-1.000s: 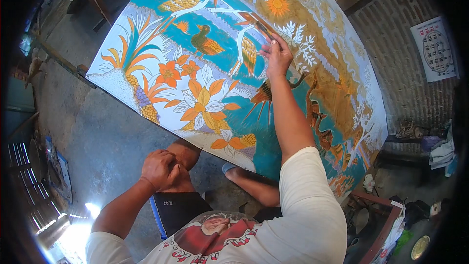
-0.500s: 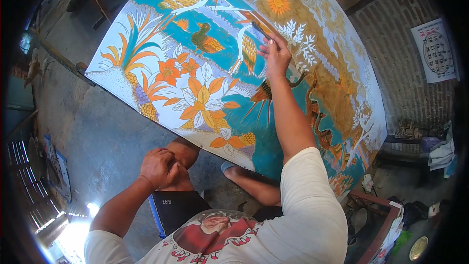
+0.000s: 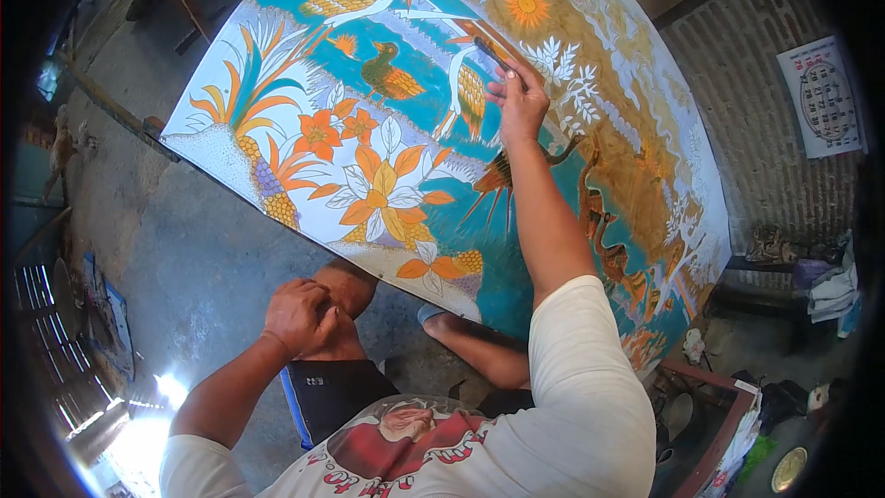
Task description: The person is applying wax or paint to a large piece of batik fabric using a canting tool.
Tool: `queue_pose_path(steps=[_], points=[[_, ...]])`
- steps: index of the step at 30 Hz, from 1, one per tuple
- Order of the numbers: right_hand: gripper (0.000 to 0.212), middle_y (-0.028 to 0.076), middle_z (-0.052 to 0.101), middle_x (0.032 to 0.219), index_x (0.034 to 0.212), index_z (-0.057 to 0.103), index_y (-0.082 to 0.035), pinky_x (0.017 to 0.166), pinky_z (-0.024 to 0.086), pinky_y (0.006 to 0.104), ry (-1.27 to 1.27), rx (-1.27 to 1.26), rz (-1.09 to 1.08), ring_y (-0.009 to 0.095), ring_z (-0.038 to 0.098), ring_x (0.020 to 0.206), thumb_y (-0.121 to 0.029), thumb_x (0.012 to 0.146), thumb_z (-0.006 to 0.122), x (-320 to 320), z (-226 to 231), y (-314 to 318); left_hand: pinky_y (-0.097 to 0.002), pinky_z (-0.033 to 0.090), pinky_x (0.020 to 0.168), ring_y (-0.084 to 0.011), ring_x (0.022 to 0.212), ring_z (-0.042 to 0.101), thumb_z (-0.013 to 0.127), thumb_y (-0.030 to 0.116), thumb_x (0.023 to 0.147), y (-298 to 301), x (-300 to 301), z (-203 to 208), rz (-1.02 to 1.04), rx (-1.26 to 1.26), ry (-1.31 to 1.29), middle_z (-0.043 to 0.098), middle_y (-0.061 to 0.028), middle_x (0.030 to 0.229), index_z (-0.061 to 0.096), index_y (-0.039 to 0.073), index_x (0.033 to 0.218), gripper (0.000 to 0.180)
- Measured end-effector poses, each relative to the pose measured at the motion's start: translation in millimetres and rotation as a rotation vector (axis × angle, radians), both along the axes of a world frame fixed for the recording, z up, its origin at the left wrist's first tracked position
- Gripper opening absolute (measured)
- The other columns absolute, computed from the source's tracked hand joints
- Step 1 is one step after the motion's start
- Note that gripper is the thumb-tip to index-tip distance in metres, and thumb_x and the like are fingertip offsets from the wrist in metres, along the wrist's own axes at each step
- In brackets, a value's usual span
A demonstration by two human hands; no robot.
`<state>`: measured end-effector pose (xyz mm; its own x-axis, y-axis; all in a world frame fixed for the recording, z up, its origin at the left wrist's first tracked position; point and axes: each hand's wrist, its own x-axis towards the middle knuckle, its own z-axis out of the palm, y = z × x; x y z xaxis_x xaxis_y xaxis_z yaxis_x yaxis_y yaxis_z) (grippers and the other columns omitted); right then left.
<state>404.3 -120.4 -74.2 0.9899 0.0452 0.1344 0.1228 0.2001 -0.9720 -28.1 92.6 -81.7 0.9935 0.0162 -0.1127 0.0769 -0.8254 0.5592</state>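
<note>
My right hand [image 3: 523, 103] reaches over a large painted canvas [image 3: 221, 149], its fingers closed round a thin dark paintbrush [image 3: 491, 53]. The brush tip lies by the orange and brown band above a white bird with golden wings [image 3: 469, 101]. Whether the bristles touch the surface I cannot tell. My left hand [image 3: 300, 315] rests on my bent knee [image 3: 346, 290] with its fingers curled in and nothing seen in them. Around the brush are a green and orange duck [image 3: 392, 74], a second white bird [image 3: 350, 5], an orange sun [image 3: 526, 5] and white unpainted leaves [image 3: 564, 69].
The canvas slants above a grey concrete floor [image 3: 184, 240]. A brick wall with a paper calendar [image 3: 820, 97] stands at the right. At the lower right are a reddish-brown wooden frame [image 3: 719, 424] and a round golden lid [image 3: 789, 468]. Bright light enters at the lower left.
The paintbrush tip has shifted very slightly up along the band, with my right hand nearly in the same place. My left hand has stayed on the knee.
</note>
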Motion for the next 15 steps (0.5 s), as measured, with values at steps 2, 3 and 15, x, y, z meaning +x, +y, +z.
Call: queue_pose_path(steps=[2, 3, 15], points=[[0.027, 0.015, 0.072, 0.106, 0.123, 0.064, 0.001, 0.059, 0.060, 0.0292, -0.006, 0.003, -0.009, 0.015, 0.068, 0.072, -0.008, 0.099, 0.055, 0.6, 0.5, -1.0, -0.0437, 0.049, 0.093, -0.0323, 0.101, 0.064, 0.068, 0.029, 0.078, -0.3, 0.5, 1.1, 0.003, -0.003, 0.007, 0.072, -0.0141, 0.103, 0.070, 0.005, 0.087, 0.025], [0.027, 0.015, 0.072, 0.106, 0.123, 0.064, 0.001, 0.059, 0.061, 0.0293, -0.013, 0.005, -0.018, 0.015, 0.068, 0.072, -0.008, 0.099, 0.055, 0.7, 0.6, -1.3, -0.0437, 0.049, 0.093, -0.0323, 0.101, 0.064, 0.068, 0.029, 0.078, -0.2, 0.4, 0.8, 0.002, -0.003, 0.007, 0.072, -0.0141, 0.103, 0.070, 0.005, 0.087, 0.025], [0.027, 0.016, 0.072, 0.106, 0.123, 0.064, 0.002, 0.059, 0.061, 0.0295, -0.010, -0.038, -0.020, 0.016, 0.068, 0.072, -0.008, 0.100, 0.053, 1.7, -0.9, -0.2, -0.0444, 0.049, 0.093, -0.0328, 0.102, 0.064, 0.068, 0.029, 0.078, 0.7, -0.4, -0.6, -0.001, 0.004, 0.005, 0.071, -0.0146, 0.103, 0.070, 0.005, 0.088, 0.026]])
